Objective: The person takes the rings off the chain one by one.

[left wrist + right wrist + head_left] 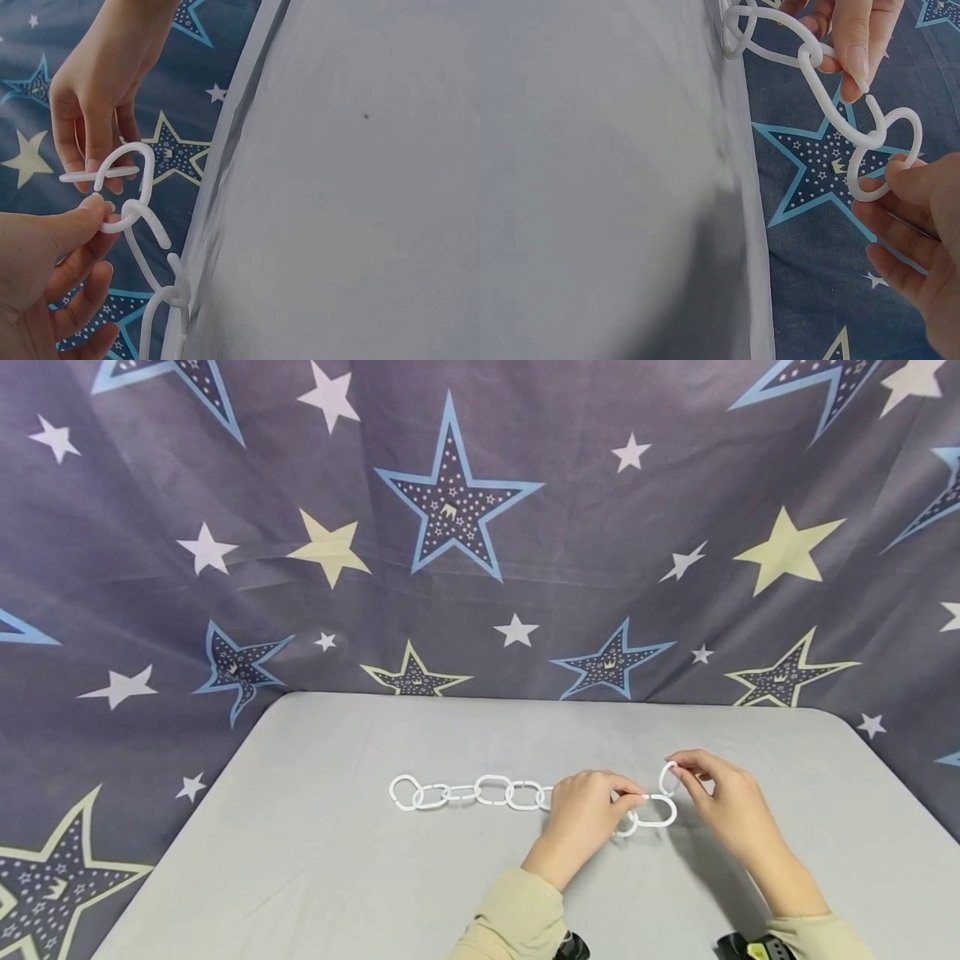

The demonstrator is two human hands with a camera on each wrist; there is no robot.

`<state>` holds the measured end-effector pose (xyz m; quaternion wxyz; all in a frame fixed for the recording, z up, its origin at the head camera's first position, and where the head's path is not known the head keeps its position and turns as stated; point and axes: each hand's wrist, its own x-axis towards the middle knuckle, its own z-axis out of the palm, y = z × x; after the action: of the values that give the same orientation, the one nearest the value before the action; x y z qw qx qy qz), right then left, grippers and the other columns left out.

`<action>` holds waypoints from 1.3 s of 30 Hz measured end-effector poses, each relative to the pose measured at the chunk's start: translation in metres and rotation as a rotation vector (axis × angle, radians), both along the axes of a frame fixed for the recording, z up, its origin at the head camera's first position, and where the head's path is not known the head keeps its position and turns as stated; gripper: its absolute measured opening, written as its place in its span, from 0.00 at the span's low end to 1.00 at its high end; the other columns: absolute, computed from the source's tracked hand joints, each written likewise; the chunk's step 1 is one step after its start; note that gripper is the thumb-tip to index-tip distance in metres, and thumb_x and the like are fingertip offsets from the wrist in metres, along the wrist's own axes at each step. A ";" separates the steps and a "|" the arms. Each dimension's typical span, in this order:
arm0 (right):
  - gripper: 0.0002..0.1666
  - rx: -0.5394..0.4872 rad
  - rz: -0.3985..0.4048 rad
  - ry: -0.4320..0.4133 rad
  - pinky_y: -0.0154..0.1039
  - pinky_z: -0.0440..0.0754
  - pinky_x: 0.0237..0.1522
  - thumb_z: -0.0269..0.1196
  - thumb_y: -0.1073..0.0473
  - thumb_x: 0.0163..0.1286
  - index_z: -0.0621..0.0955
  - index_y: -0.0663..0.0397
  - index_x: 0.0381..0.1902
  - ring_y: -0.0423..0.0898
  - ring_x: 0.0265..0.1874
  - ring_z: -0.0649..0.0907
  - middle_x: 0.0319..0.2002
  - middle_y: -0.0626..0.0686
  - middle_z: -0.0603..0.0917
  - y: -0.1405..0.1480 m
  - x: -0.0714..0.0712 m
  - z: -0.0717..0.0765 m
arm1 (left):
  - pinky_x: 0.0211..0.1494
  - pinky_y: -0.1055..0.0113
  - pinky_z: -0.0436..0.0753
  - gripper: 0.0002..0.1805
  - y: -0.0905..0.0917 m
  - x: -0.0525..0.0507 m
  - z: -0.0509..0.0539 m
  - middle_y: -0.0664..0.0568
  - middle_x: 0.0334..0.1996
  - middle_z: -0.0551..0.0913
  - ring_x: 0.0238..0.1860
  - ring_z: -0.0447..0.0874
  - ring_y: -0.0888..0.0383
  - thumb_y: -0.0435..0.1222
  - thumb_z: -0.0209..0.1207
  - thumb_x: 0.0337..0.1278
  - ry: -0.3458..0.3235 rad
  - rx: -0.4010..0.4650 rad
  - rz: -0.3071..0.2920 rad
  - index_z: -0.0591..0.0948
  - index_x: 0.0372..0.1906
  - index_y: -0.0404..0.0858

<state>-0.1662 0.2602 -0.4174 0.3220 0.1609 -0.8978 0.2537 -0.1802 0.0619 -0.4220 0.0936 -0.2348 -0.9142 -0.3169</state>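
Pinching a white link (pixel 657 824) beside its gap, my left grip (pixel 587 814) sits just left of my right grip (pixel 733 806), which pinches the end link (pixel 919 135) hooked through it; the remaining chain (pixel 512 793) trails leftward along the worktop (pixel 337 877).

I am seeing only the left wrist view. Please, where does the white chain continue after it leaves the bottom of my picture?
Observer: The head view shows the white chain stretching past the left hand and lying on the gray table, toward the left.
Operator: Thank you. The link in the right hand looks flat to me. Is it joined to the chain?
Observer: Yes. In the right wrist view it appears as a ring, hooked through the next link.
Operator: And the opposite end, is it held?
Observer: No. In the head view, the far end link lies away from both hands.
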 end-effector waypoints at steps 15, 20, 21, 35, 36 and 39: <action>0.14 -0.035 -0.028 -0.035 0.28 0.75 0.35 0.70 0.74 0.57 0.86 0.56 0.39 0.42 0.29 0.83 0.30 0.50 0.87 0.010 0.000 0.007 | 0.36 0.75 0.72 0.06 -0.003 0.000 0.002 0.75 0.37 0.86 0.37 0.83 0.71 0.52 0.65 0.57 0.031 -0.018 0.012 0.89 0.38 0.63; 0.14 -0.039 -0.019 -0.028 0.27 0.75 0.36 0.71 0.75 0.56 0.86 0.56 0.39 0.41 0.29 0.83 0.31 0.50 0.87 0.013 -0.001 0.007 | 0.35 0.76 0.71 0.07 -0.001 -0.001 0.001 0.75 0.36 0.86 0.35 0.83 0.72 0.53 0.65 0.57 0.047 -0.020 0.009 0.89 0.38 0.64; 0.15 -0.037 -0.017 -0.026 0.26 0.75 0.36 0.71 0.75 0.56 0.86 0.56 0.39 0.41 0.29 0.83 0.31 0.50 0.87 0.013 -0.001 0.006 | 0.34 0.76 0.71 0.07 -0.001 -0.001 0.001 0.75 0.36 0.86 0.35 0.82 0.72 0.53 0.65 0.57 0.047 -0.021 0.010 0.89 0.38 0.64; 0.13 0.048 0.000 -0.022 0.44 0.80 0.35 0.71 0.73 0.57 0.85 0.55 0.39 0.48 0.30 0.85 0.32 0.50 0.88 0.010 -0.008 0.007 | 0.35 0.76 0.72 0.07 -0.003 -0.002 0.002 0.73 0.37 0.86 0.36 0.83 0.70 0.52 0.64 0.58 0.043 -0.029 0.010 0.90 0.39 0.62; 0.13 0.058 0.000 -0.028 0.46 0.80 0.35 0.70 0.72 0.57 0.85 0.55 0.39 0.48 0.31 0.85 0.31 0.50 0.88 0.011 -0.009 0.007 | 0.35 0.76 0.72 0.07 -0.003 -0.002 0.002 0.73 0.37 0.86 0.36 0.83 0.70 0.52 0.64 0.59 0.043 -0.028 0.012 0.90 0.40 0.62; 0.11 0.082 0.005 -0.053 0.50 0.80 0.35 0.70 0.71 0.59 0.85 0.55 0.39 0.49 0.31 0.85 0.31 0.51 0.87 0.012 -0.014 0.009 | 0.35 0.76 0.72 0.07 -0.004 -0.003 0.003 0.73 0.38 0.86 0.37 0.84 0.69 0.51 0.65 0.59 0.045 -0.027 0.017 0.90 0.40 0.61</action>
<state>-0.1798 0.2720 -0.4088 0.2908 0.1694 -0.9153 0.2214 -0.1831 0.0579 -0.4192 0.1139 -0.2353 -0.9180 -0.2983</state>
